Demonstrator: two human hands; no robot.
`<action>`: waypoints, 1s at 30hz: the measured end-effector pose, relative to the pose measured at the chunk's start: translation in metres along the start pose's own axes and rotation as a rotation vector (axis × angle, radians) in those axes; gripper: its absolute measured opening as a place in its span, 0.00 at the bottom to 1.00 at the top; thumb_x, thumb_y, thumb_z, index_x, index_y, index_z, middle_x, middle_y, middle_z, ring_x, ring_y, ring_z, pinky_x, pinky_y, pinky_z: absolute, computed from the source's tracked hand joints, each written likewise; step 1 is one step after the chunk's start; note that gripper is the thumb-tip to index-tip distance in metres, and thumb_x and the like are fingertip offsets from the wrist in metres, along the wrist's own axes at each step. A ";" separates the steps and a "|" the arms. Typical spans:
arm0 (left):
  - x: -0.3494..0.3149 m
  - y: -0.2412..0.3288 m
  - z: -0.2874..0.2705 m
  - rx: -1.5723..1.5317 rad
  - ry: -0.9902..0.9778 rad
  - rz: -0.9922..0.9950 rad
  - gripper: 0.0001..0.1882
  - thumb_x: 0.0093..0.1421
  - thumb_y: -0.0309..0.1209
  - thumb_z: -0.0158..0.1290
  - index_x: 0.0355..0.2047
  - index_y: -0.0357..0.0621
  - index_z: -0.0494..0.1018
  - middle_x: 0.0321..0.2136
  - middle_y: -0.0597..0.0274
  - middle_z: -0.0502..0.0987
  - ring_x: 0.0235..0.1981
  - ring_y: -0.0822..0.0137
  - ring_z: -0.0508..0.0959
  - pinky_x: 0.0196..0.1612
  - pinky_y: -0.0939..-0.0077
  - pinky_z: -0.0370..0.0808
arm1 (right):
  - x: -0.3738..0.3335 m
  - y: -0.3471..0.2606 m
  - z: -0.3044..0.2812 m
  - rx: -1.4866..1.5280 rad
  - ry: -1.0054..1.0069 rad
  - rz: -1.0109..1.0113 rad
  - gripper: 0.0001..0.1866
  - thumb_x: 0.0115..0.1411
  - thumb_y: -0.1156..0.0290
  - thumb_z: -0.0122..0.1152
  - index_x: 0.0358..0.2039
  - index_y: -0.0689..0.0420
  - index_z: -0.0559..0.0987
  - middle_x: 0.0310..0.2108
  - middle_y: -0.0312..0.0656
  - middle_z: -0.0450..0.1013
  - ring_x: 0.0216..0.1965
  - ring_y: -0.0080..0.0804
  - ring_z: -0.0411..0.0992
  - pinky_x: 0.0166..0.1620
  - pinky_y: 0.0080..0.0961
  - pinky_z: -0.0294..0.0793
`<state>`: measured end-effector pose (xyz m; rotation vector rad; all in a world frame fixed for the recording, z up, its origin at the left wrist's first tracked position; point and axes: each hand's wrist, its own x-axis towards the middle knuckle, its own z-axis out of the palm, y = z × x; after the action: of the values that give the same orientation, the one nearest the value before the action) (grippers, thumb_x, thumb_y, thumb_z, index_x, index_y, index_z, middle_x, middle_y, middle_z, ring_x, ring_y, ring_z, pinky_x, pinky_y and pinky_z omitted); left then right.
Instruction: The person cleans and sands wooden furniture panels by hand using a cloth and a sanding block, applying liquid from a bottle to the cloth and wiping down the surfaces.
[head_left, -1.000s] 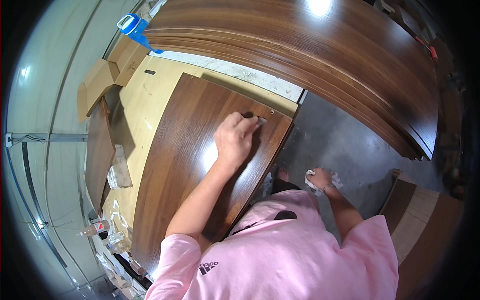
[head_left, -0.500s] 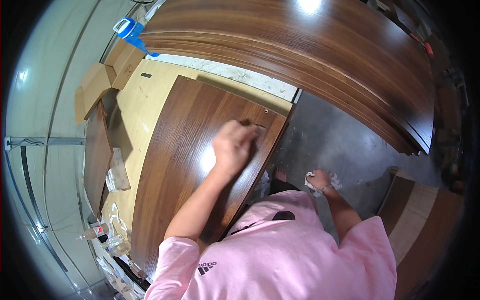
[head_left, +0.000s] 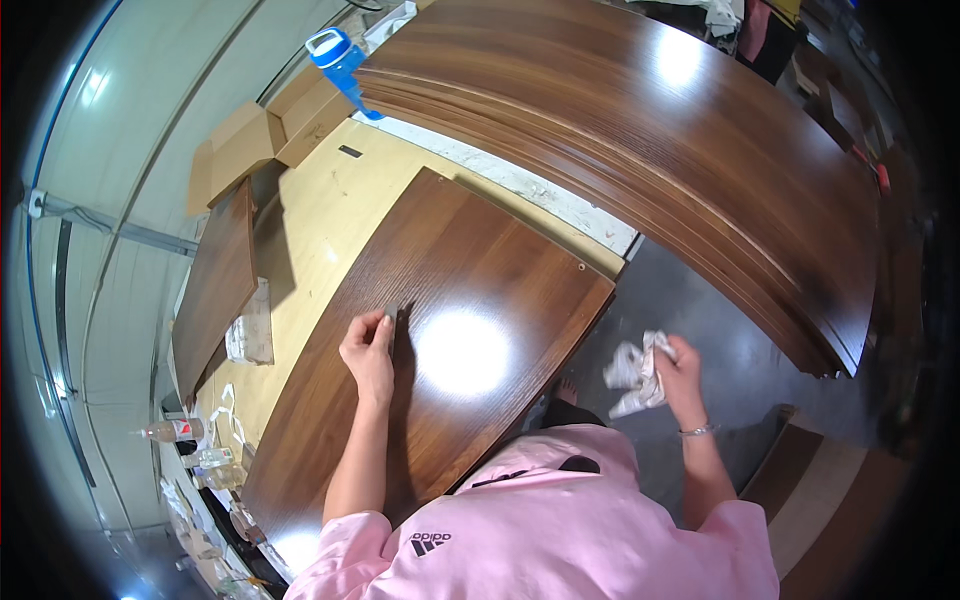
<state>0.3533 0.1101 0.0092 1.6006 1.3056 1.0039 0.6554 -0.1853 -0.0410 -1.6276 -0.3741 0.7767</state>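
A dark brown wood-grain board (head_left: 480,250) lies flat across the bench in front of me. Over its left half my left hand (head_left: 368,350) pinches a small flat grey piece (head_left: 391,311), whose kind I cannot make out. The piece is close to the board's surface; whether it touches is unclear. My right hand (head_left: 683,378) is closed around a crumpled white rag (head_left: 640,374), held in the air beyond the board's right edge, above the grey floor.
A stack of similar brown boards (head_left: 640,120) stands across the far side. A blue-and-white jug (head_left: 340,60) is at its left end. On the pale bench (head_left: 345,210) are an open cardboard box (head_left: 235,150) and a leaning brown panel (head_left: 215,290). Several bottles (head_left: 175,430) stand at the left.
My left hand has moved left across the board, away from its right edge. My right hand has lifted the rag, which hangs more openly. The view has shifted.
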 end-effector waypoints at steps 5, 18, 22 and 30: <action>-0.012 -0.018 -0.008 -0.036 0.031 0.113 0.03 0.61 0.23 0.58 0.34 0.35 0.78 0.26 0.71 0.76 0.29 0.80 0.72 0.33 0.84 0.68 | 0.027 -0.114 0.084 -0.747 -0.435 -0.892 0.24 0.57 0.66 0.62 0.55 0.59 0.77 0.61 0.51 0.65 0.62 0.52 0.62 0.64 0.43 0.61; -0.003 -0.016 0.004 0.002 0.085 0.215 0.07 0.56 0.25 0.62 0.33 0.34 0.80 0.26 0.57 0.78 0.28 0.67 0.77 0.34 0.74 0.73 | 0.168 -0.108 0.268 -1.272 -0.304 -0.710 0.37 0.65 0.50 0.51 0.68 0.59 0.58 0.67 0.57 0.57 0.58 0.61 0.66 0.59 0.52 0.66; -0.006 -0.020 -0.008 -0.063 0.133 0.196 0.05 0.56 0.25 0.61 0.32 0.36 0.80 0.26 0.57 0.78 0.28 0.66 0.77 0.34 0.73 0.73 | 0.139 -0.091 0.221 -1.196 -0.290 -0.603 0.37 0.67 0.52 0.48 0.68 0.64 0.56 0.62 0.68 0.61 0.56 0.64 0.69 0.56 0.48 0.71; -0.070 -0.026 -0.119 -0.253 0.290 0.181 0.04 0.56 0.24 0.61 0.32 0.36 0.80 0.27 0.60 0.77 0.29 0.70 0.75 0.34 0.76 0.72 | 0.106 -0.023 0.028 -0.750 -0.205 -0.373 0.18 0.73 0.66 0.43 0.45 0.69 0.77 0.35 0.47 0.77 0.37 0.34 0.73 0.46 0.32 0.73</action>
<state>0.2232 0.0569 0.0205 1.4345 1.1769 1.4958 0.7173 -0.0921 -0.0494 -2.0746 -1.1887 0.5385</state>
